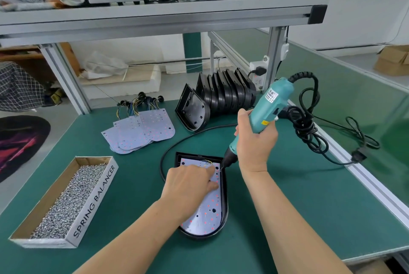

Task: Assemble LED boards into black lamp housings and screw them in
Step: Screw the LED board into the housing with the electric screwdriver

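Forearms first, at the bottom edge, reaching up the middle of the frame. Left hand (190, 181) laid fairly flat on the LED board (205, 211), fingers pressing it down into the black housing (224, 207) at lower centre of the green surface (132, 240), fingertips (211, 170) just beside the driver tip. Right hand (254, 138) wrapped tight round the teal electric screwdriver (270, 105), bit slanted down to the board's upper right corner. Judged as driving a corner screw, with the screw itself too small to make out.

To do it well: bring the driver nearer upright before pulling the trigger. Keep the board pinned, hole over post. Move the fingertips and the coloured wires (208, 161) clear of the bit. Ease off once seated, to spare the board from cracking.

Box of screws (66, 203) at lower left. Spare boards (141, 132) and a row of empty housings (225, 92) above centre, well apart from the work.
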A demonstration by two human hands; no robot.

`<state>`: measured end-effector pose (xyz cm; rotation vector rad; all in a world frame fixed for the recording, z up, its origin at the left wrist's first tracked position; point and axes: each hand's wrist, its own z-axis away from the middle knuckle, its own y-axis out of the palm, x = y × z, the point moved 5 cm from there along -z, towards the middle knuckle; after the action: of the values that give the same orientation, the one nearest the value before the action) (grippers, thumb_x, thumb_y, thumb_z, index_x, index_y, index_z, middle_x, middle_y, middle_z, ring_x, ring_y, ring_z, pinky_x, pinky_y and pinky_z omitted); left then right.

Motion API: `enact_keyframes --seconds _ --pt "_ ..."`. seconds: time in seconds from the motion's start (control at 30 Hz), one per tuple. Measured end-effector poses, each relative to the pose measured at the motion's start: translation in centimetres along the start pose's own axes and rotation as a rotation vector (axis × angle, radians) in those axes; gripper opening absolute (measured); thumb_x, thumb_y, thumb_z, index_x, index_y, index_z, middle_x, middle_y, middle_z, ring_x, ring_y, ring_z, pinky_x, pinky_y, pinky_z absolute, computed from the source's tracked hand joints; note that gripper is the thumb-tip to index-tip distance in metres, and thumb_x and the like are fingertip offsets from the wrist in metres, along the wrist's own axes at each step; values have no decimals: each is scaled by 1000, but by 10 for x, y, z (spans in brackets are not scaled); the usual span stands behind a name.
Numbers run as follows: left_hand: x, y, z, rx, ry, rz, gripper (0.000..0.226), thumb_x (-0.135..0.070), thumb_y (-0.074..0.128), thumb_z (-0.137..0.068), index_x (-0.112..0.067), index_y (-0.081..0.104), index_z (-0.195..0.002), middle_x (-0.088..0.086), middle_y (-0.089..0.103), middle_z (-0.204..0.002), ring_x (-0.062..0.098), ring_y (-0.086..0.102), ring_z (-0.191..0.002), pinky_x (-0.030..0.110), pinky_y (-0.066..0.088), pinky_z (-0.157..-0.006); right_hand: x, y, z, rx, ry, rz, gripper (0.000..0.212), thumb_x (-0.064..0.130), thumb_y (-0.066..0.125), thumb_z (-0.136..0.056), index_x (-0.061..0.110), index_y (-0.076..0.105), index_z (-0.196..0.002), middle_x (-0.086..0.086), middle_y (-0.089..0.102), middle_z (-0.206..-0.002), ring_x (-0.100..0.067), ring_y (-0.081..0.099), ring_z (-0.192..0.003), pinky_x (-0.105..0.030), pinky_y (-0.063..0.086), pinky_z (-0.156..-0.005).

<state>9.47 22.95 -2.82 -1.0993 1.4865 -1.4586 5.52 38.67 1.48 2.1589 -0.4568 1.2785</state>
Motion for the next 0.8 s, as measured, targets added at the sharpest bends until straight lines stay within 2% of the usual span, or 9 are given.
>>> enact_keyframes --seconds 0.07,0.2,0.33,0.47,0.6,0.73,0.8 --pt "-1 -1 0 0 1 4 27 -54 41 -98 -29 49 -100 2 66 -89 30 60 -84 33 25 -57 -1 0 0 6 -3 6 21 36 69 -78 20 56 -76 -10 59 -68 -41 56 -62 -49 55 -60" --pt "-2 -1 -1 4 5 13 26 -53 42 -97 -28 42 -91 2 64 -85 31 61 -84 32 26 -58 -4 1 2 17 -6 20 23 36 69 -79 17 57 -77 -12 59 -67 -40 56 -61 -47 54 -59" --pt "-1 0 0 -5 0 29 29 -53 43 -97 -26 37 -87 -1 51 -74 30 52 -76 33 26 -57 -5 1 2 21 -10 28 22 36 69 -79 17 57 -77 -9 59 -67 -39 57 -61 -46 54 -60" --pt "-2 -1 -1 2 9 30 26 -52 43 -97 -27 39 -89 0 58 -78 30 61 -83 32 29 -59 -5 2 3 29 -20 32 22 35 69 -79 17 57 -77 -8 59 -65 -40 56 -60 -46 54 -59" --pt "-3 -2 0 12 4 40 24 -50 43 -97 -28 41 -89 0 54 -78 30 61 -86 33 29 -61 -3 5 4 40 -24 43 21 34 69 -80 16 57 -78 -7 59 -63 -38 56 -58 -46 54 -58" --pt "-4 -4 -1 9 11 30 20 -49 44 -97 -30 49 -95 2 61 -83 31 61 -87 33 29 -61 -2 7 5 47 -45 65 22 31 70 -81 14 57 -78 -12 58 -62 -38 56 -56 -47 54 -58" --pt "-4 -4 -1 3 11 21 21 -48 44 -96 -28 50 -97 1 58 -80 31 61 -86 33 27 -59 -1 8 6 52 -55 79 21 29 70 -83 15 56 -78 -13 58 -63 -38 56 -56 -49 54 -58"
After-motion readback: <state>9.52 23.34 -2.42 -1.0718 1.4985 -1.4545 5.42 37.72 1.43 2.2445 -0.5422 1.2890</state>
